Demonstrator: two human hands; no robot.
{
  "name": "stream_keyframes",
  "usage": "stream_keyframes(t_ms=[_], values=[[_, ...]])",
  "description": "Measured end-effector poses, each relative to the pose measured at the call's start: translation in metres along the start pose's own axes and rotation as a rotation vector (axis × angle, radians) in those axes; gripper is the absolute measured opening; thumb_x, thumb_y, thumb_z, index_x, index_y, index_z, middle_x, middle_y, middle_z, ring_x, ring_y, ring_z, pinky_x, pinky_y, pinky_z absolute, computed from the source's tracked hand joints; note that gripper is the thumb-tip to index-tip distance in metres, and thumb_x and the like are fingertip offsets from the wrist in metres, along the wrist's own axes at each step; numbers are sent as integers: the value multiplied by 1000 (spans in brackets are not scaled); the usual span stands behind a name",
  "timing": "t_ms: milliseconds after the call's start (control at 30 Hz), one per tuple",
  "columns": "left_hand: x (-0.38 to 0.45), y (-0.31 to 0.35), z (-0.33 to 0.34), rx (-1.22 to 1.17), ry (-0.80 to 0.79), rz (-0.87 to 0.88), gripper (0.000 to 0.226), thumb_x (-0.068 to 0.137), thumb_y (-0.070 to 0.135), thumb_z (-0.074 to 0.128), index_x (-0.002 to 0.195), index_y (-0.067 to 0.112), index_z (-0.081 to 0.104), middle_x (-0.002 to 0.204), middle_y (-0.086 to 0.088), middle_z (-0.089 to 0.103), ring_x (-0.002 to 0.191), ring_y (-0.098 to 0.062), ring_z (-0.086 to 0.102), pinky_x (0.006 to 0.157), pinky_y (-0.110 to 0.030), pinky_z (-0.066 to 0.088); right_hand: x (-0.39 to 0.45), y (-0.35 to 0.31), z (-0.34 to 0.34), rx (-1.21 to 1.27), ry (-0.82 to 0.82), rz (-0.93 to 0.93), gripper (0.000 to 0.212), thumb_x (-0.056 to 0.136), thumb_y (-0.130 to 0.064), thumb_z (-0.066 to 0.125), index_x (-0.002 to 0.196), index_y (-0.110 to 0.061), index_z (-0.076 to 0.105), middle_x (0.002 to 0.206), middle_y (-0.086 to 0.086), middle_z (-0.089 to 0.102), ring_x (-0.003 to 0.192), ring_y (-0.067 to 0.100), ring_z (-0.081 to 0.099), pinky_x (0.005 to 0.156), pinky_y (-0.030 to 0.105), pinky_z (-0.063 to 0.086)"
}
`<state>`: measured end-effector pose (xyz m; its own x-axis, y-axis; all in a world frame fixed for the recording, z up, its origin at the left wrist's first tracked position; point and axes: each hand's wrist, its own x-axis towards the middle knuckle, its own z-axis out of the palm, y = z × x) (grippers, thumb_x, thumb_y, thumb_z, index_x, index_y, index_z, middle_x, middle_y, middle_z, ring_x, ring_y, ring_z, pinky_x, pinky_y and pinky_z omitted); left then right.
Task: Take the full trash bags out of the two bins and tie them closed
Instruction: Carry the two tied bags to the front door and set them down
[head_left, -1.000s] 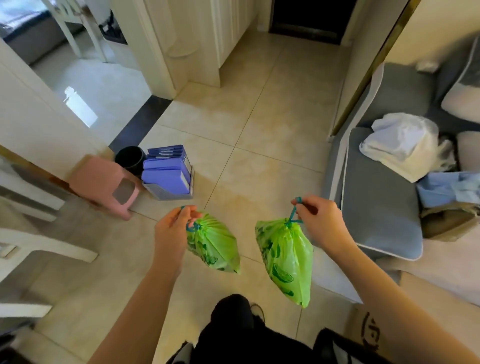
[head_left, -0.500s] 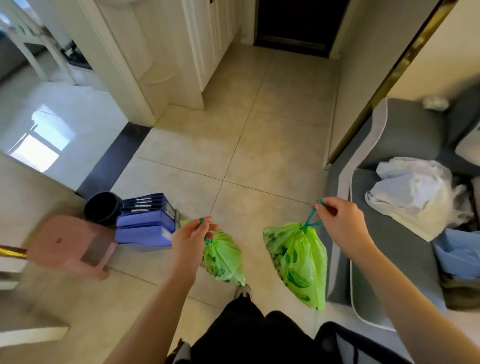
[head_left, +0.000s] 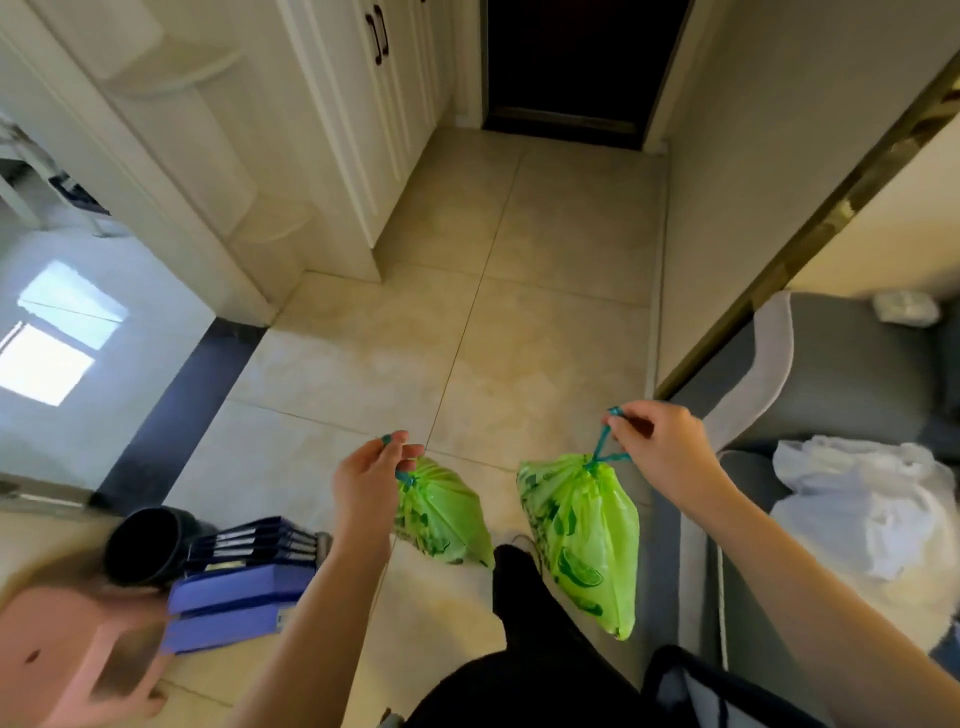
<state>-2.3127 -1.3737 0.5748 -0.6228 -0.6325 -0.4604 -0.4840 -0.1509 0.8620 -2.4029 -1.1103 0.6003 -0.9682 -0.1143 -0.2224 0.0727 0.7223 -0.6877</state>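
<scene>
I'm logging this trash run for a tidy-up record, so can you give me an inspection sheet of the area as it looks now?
Surface: beige tiled floor, bare ahead.
Job's things: left green bag and right green bag, both cinched shut, hanging by teal drawstrings.
Clutter: black bin, blue folders, pink stool.
Grips: left hand and right hand each pinch a drawstring.
Cables: nothing seen.
Surroundings: white cabinets, dark doorway, grey sofa with white cloth.

Left hand (head_left: 366, 480) pinches the teal drawstring of a small cinched green plastic bag (head_left: 441, 514); at three o'clock, right hand (head_left: 665, 449) dangles a larger green printed bag (head_left: 587, 540) above the beige tiled floor (head_left: 498, 322).
</scene>
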Motion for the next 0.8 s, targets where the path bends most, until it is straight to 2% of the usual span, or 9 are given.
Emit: stream_keyframes(t_ms=[100,200,267,333,433,467,633,733,800], values=[[37,35,38,-24,23,-3,17,93,19,56,87,20,72,79,4,76,75,-12,66,73,-26,49,66,-6,-11,-22,-53,-7,16,91,-22,59,81,-17,71,75,8,72,74,26,69,71,40,53],[77,71,73,-46,17,2,17,92,20,58,84,24,73,75,6,76,74,-11,66,74,-27,49,129,-14,-23,-22,-37,-9,20,91,-22,59,79,-10,70,73,11,71,71,30,68,69,43,55],[104,93,93,-70,12,-7,17,91,19,60,82,24,73,73,5,75,75,-13,66,75,-27,49,166,-21,-30,-5,-20,-13,18,91,-19,59,82,-8,70,71,6,69,70,28,67,69,43,56],[133,114,112,-72,-6,-2,18,91,20,60,81,25,74,73,3,75,77,-15,66,79,-29,50,204,-28,-37,7,-15,-20,16,91,-17,58,84,-9,70,67,-5,65,70,23,67,65,35,54],[180,142,140,-89,-41,17,15,91,16,59,90,19,74,76,-1,74,79,-17,66,82,-31,52,261,-36,-44,33,11,-15,14,91,-13,58,88,-12,71,66,-18,59,66,10,63,56,10,45],[196,151,149,-90,-53,27,15,91,15,59,93,17,74,76,-2,74,79,-16,66,81,-30,52,281,-39,-45,42,20,-5,14,91,-14,58,89,-11,72,65,-18,58,65,8,61,55,9,45],[280,200,199,-75,-117,28,16,92,15,60,89,21,74,72,0,74,76,-16,65,80,-29,52,381,-61,-56,58,50,35,15,92,-16,58,94,-12,72,70,-10,63,71,16,66,66,29,54],[328,232,232,-38,-151,5,16,92,19,61,84,25,74,71,2,75,74,-17,65,79,-30,52,441,-75,-64,77,112,66,15,92,-14,57,96,-11,72,74,-17,62,70,6,63,73,32,56],[358,253,253,-17,-161,9,15,91,22,62,83,25,74,71,2,75,72,-16,65,79,-31,53,480,-84,-71,79,145,88,16,92,-13,57,94,-8,72,75,-15,63,68,6,62,74,33,55]])
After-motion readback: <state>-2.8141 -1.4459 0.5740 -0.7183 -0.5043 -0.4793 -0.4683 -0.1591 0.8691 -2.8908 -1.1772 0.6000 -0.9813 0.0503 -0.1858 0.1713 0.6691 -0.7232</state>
